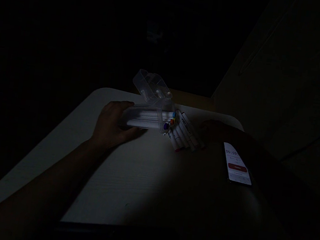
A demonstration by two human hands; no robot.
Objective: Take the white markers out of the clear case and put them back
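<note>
The scene is very dark. My left hand is wrapped round the left end of a clear plastic marker case that lies on its side on a pale table, its hinged lid open and raised behind. Several white markers with coloured caps lie fanned out on the table at the case's mouth. My right hand rests in shadow just right of the markers, close to their ends; its fingers are too dark to read.
A phone with a lit screen showing a timer lies on the table by my right forearm. A dark wall or panel rises at the right. The table's far edge runs just behind the case.
</note>
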